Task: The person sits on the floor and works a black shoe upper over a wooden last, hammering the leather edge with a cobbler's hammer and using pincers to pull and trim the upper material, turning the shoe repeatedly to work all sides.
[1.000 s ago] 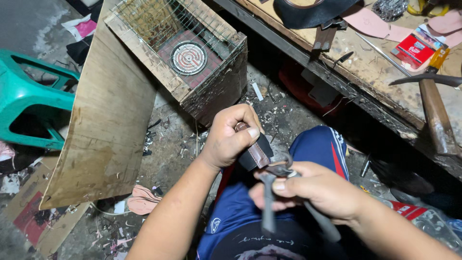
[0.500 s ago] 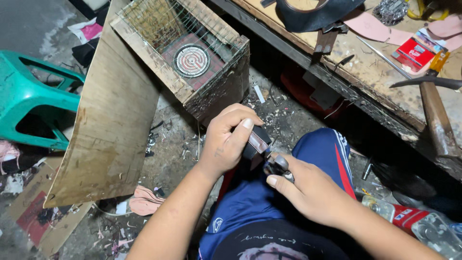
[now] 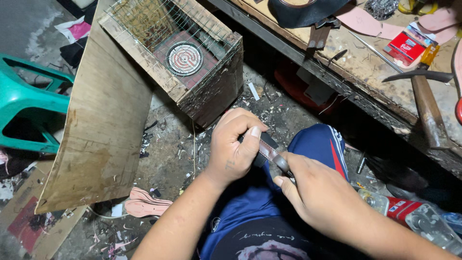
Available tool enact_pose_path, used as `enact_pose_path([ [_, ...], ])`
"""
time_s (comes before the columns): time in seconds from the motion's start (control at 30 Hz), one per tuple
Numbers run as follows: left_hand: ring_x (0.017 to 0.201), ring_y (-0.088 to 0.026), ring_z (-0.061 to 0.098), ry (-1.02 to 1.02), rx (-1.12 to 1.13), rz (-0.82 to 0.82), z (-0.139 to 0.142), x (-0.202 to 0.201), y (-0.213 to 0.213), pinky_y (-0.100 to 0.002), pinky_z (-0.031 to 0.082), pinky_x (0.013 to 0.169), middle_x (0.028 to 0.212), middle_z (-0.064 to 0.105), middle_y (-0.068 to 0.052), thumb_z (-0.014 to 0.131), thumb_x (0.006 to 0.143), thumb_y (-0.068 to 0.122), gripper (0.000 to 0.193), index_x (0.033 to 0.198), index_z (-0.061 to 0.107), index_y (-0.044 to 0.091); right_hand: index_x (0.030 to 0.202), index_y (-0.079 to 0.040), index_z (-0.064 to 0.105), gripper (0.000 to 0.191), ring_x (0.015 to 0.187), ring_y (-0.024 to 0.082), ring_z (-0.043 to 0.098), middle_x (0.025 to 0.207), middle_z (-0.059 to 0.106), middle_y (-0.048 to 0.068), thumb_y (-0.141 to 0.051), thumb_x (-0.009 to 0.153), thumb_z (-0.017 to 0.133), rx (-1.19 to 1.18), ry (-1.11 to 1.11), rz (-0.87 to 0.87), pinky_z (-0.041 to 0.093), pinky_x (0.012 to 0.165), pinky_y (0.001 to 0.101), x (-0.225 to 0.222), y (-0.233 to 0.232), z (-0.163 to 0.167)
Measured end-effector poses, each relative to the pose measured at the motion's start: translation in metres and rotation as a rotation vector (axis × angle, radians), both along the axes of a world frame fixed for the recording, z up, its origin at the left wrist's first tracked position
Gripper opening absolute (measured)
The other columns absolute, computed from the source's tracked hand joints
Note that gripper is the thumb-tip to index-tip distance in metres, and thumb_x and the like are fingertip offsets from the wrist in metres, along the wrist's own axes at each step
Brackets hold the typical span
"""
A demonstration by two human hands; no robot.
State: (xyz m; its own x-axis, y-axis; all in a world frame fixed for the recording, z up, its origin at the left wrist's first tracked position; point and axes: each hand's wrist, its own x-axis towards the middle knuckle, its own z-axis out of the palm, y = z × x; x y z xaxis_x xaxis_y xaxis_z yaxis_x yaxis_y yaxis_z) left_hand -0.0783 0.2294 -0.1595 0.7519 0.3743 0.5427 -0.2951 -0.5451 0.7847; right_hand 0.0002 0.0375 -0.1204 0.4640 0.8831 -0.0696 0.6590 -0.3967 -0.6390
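- Left hand (image 3: 234,144) was curled in a fist around a dark block (image 3: 266,144), thumb pressed on its upper edge, over the lap.
- Right hand (image 3: 317,195) was closed on a thin metal tool (image 3: 275,156), fingers pinched tight; the tool's tip lay against the block, touching it just under the left thumb.
- What kind of tool it was, cannot tell; most of it was hidden in the right hand.
- Both hands met above the blue shorts (image 3: 269,202) with a red and white stripe at the knee.
- Wooden box (image 3: 211,91) with wire mesh on top stood on the floor just beyond the left hand; a round spiral coil (image 3: 185,58) sat inside under the mesh.
- Plywood sheet (image 3: 103,130) leaned against the box's left side.
- Teal plastic stool (image 3: 29,103) stood at far left, apart from the sheet.
- Pink shoe sole (image 3: 144,204) lay on the littered floor near the left forearm.
- Workbench (image 3: 356,72) ran along the upper right; a hammer (image 3: 426,103) lay on it near the edge, a red packet (image 3: 406,47) just beyond it, a dark curved piece (image 3: 303,12) at the top.
- Clear plastic bottles (image 3: 428,224) lay on the floor at right, near the right forearm.
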Motion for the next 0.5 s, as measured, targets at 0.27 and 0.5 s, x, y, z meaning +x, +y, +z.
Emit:
enact_pose_path([
  [0.27,0.083,-0.025,0.064,0.000,-0.071,0.053,-0.004,-0.002,0.003,-0.036,0.052,0.079,0.088,0.065,-0.010,0.059,0.095,0.015,0.015,0.090,0.068,0.004,0.106,-0.006,0.056,0.032,0.079,0.041,0.068,0.084,0.069,0.019,-0.033,0.090,0.063,-0.279,-0.121,0.010,0.053,0.070,0.0512,-0.002,0.007,0.011],
  [0.5,0.085,-0.026,0.064,-0.015,-0.019,0.056,-0.004,-0.005,-0.001,-0.037,0.052,0.081,0.089,0.065,-0.009,0.059,0.095,0.017,0.016,0.088,0.067,0.005,0.098,-0.003,0.052,0.025,0.066,0.041,0.068,0.067,0.067,0.020,-0.026,0.089,0.060,-0.338,-0.173,0.069,0.053,0.064,0.0525,-0.002,0.019,0.015],
])
